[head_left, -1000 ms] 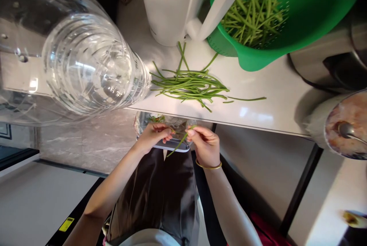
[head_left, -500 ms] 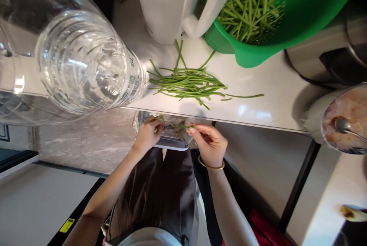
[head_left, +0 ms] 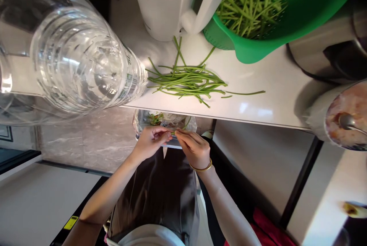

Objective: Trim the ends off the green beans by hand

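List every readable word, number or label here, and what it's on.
"5L", on the clear bottle.
Barcode label on the same bottle: print too small to read.
Yellow sticker at lower left: marks too small to read.
Nothing else is legible.

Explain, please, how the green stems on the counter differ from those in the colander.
The counter stems lie mostly side by side; the colander stems point many ways. The counter stems spread on the white counter; the colander stems sit inside the green colander. The colander stems look yellower than the counter stems. Both are thin and green.
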Action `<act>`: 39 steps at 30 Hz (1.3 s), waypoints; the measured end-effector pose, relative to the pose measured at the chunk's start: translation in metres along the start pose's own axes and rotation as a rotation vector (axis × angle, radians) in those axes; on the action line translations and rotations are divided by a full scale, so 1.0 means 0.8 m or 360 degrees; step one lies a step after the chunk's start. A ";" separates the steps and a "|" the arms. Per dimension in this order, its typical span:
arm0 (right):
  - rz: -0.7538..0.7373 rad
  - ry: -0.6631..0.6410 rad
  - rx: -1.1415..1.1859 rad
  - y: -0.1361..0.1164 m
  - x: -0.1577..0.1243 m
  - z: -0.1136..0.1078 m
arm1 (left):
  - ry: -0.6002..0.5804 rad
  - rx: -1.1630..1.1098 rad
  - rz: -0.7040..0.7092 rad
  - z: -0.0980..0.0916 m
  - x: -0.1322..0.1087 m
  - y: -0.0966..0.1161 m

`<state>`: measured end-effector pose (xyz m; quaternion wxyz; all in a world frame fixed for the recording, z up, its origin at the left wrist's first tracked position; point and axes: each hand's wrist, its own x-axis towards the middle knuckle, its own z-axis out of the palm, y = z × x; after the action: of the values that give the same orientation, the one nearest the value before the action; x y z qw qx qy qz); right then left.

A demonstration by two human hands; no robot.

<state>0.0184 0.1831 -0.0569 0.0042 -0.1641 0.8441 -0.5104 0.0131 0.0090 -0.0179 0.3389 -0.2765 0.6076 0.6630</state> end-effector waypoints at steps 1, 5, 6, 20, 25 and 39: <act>0.0035 -0.0002 0.0013 -0.001 -0.001 0.001 | -0.0010 -0.0025 -0.0009 -0.001 0.002 -0.001; 0.0333 0.0021 0.0267 -0.008 0.001 0.004 | -0.0158 -0.0155 -0.0034 -0.007 0.009 -0.002; 0.0446 0.0025 0.0381 -0.010 0.002 0.005 | -0.0206 -0.0172 -0.0037 -0.009 0.010 -0.002; 0.1213 0.0832 0.1413 0.021 0.025 -0.061 | 0.0569 0.1430 0.0092 -0.074 0.067 -0.073; 0.1250 0.0591 0.1411 -0.002 0.023 -0.070 | 0.0508 0.1675 0.0228 -0.062 0.077 -0.069; 0.0631 0.0150 0.0269 -0.032 0.000 -0.021 | 0.0214 0.0632 0.0673 0.027 -0.027 0.025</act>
<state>0.0224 0.1865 -0.0270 0.0787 0.0302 0.8134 -0.5755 0.0113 0.0275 0.0138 0.1998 -0.1155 0.7905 0.5673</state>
